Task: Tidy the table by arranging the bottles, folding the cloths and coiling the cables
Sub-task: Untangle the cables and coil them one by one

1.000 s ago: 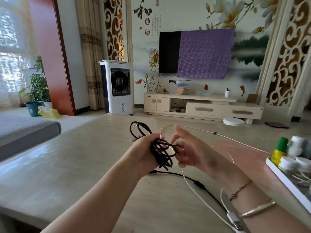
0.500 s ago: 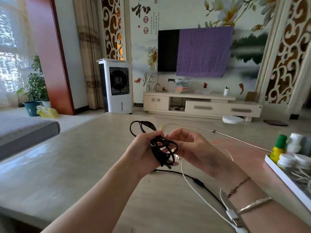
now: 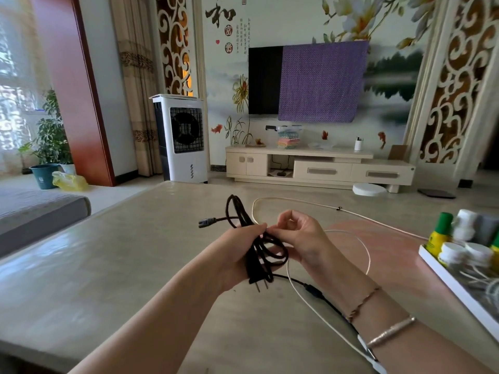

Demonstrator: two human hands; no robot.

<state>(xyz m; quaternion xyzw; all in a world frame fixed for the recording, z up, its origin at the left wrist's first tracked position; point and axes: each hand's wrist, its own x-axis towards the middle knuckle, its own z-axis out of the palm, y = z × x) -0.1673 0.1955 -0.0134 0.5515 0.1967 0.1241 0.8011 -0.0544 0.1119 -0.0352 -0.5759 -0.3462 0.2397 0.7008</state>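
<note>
Black cable (image 3: pixel 266 251) bundle gripped in left hand (image 3: pixel 237 255), loops kept gathered | right hand (image 3: pixel 299 238) fingers (image 3: pixel 274 232) pinching a strand for wrapping.

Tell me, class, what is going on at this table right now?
A person is coiling a black power cable: the left hand grips the bundled loops, the plug hanging below, while the right hand pinches the cable at the top of the bundle. A white cable lies loose on the table, not yet coiled. Bottles stand in a white tray at the right.
</note>
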